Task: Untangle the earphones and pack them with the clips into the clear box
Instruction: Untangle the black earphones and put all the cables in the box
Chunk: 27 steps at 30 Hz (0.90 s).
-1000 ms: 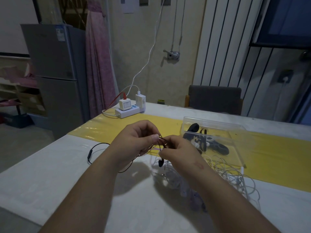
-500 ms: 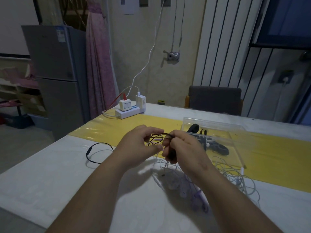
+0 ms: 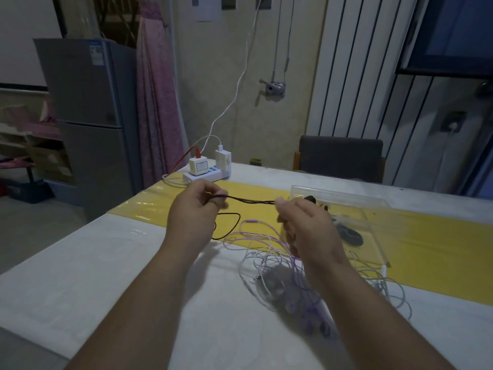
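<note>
Your left hand [image 3: 196,209] and right hand [image 3: 306,231] are held apart above the desk [image 3: 106,263]. Each pinches the dark earphone cord [image 3: 250,200] between curled fingers and thumb, and a taut stretch of it runs straight from one hand to the other. The rest of that cord hangs in a loop below your left hand. The tangled pale and purple earphones [image 3: 280,265] lie on the desk just beneath your right hand. The clear box [image 3: 346,194] sits on the yellow runner [image 3: 426,236] behind your right hand, with dark clips [image 3: 350,236] inside.
</note>
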{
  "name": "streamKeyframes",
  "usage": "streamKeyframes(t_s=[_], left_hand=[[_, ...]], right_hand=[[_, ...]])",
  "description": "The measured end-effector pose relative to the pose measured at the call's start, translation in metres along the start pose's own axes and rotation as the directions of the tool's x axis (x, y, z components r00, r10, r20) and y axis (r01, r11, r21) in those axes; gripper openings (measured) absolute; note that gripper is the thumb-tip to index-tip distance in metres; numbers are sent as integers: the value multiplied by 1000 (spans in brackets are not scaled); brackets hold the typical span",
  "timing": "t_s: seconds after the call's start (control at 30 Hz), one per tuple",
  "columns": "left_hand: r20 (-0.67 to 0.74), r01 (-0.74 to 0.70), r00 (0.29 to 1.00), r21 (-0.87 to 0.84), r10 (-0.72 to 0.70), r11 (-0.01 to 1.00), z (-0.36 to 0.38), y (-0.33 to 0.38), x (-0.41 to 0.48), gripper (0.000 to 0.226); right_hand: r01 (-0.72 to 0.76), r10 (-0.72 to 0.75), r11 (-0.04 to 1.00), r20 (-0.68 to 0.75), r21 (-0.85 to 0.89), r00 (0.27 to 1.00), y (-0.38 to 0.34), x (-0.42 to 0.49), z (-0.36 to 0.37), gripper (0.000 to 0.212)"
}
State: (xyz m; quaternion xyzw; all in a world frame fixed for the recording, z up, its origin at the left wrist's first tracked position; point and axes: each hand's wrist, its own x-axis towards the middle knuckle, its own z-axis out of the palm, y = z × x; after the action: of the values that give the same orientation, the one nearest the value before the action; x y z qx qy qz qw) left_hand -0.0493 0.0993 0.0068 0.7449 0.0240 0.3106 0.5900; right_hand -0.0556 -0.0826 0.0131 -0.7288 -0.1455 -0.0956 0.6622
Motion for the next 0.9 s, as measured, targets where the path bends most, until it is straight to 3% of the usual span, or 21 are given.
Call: streamKeyframes(t_s=[0.1, 0.17, 0.23, 0.33, 0.4, 0.57, 0.67, 0.77, 0.9], left_hand=[[-14, -1, 1000, -19, 1, 1000, 0, 1, 0, 15], [-8, -2, 1000, 0, 2, 1000, 0, -1, 1, 20], [94, 11, 995, 45, -16, 999, 0, -3, 0, 20], [270, -6, 961, 261, -67, 965, 1, -4, -5, 26], [266, -55, 961, 441, -72, 896, 0, -4, -5, 31], [156, -94, 986, 805, -56, 586, -3, -7, -2, 42], [79, -34, 994, 876, -74, 480, -7, -13, 0, 44], [-5, 45, 995, 910, -99, 413, -11, -14, 2, 47], [-57, 89, 992, 949, -115, 303, -13, -16, 6, 37]], right_hand=[[-2, 10, 995, 72, -99, 997, 1, -2, 5, 37], [-42, 41, 998, -30, -41, 999, 1, 0, 3, 38], [-66, 83, 992, -161, 110, 984, -1, 4, -3, 39], [-87, 151, 969, -271, 233, 951, -4, 8, -7, 39], [-87, 190, 947, -323, 308, 927, -5, 10, -9, 37], [-25, 192, 920, -393, 392, 899, -7, 17, -20, 35], [-115, 232, 947, -391, 300, 891, -3, 19, -26, 36], [-190, 312, 930, -404, 314, 860, -3, 19, -29, 36], [-156, 275, 950, -492, 271, 826, -4, 19, -33, 31]])
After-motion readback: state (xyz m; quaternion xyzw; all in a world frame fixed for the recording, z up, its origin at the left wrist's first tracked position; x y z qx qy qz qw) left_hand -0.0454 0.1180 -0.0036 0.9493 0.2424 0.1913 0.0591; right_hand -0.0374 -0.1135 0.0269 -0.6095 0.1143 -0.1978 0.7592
